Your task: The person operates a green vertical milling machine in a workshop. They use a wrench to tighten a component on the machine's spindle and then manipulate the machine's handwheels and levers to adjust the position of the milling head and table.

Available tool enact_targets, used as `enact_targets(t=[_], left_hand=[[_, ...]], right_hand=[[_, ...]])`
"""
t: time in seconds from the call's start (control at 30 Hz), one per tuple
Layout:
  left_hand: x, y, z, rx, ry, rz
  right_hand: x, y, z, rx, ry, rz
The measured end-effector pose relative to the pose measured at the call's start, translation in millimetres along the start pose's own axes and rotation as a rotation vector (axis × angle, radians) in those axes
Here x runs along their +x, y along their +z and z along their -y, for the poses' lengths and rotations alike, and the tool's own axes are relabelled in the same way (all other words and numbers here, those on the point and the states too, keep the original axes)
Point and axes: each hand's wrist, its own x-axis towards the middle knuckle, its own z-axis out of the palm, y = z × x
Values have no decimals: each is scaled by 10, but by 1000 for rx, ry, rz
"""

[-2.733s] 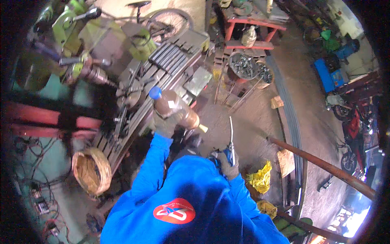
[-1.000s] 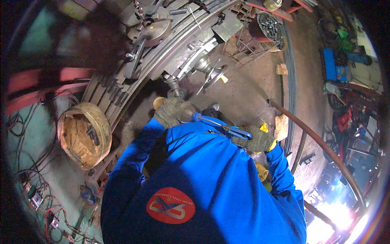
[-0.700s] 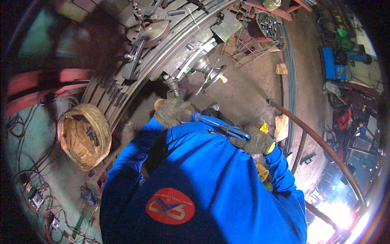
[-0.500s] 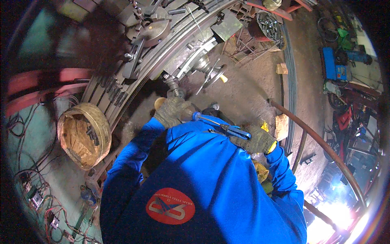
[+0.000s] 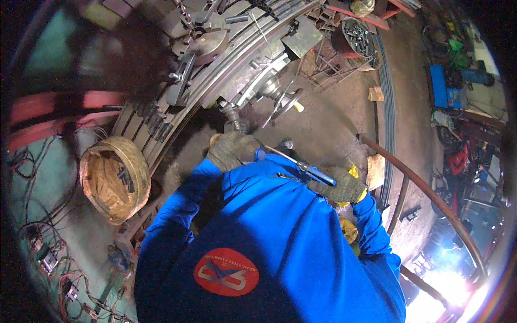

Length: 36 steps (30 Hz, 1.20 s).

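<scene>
Bottle [image 5: 247, 153] gripped in the left hand [image 5: 226, 151], off the machine bed's [image 5: 212, 89] lower edge! Right hand [image 5: 344, 185] wraps a blue-handled tool [image 5: 320, 175], floor [image 5: 328, 124] stretching out to the rusty pipe [image 5: 412, 174].

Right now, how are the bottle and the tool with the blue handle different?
The bottle is fat, while the blue-handled tool is thin, with a long metal shaft. The bottle is in the left hand, but the tool is in the right hand. The bottle is mostly hidden by a glove, while most of the tool shows. Both have some blue: the bottle's cap and the tool's handle.
</scene>
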Motion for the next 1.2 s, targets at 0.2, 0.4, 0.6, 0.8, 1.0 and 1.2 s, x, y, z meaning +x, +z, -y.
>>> enact_targets(t=[0.2,0.4,0.6,0.8,1.0,1.2], left_hand=[[33,-384,-235,-103,-60,-32],[40,-272,-138,-85,49,5],[-48,129,95,-70,100,-220],[-31,-78,-43,-62,-16,-50],[-28,-158,-143,-61,-54,-43],[-23,57,-15,-256,-66,-80]], right_hand=[[-48,-59,85,-75,-20,17],[-34,-141,240,-180,53,120],[-42,-112,178,-163,55,55],[-61,-95,160,-185,6,-9],[-50,-117,181,-259,44,21],[-61,-83,92,-203,-28,23]])
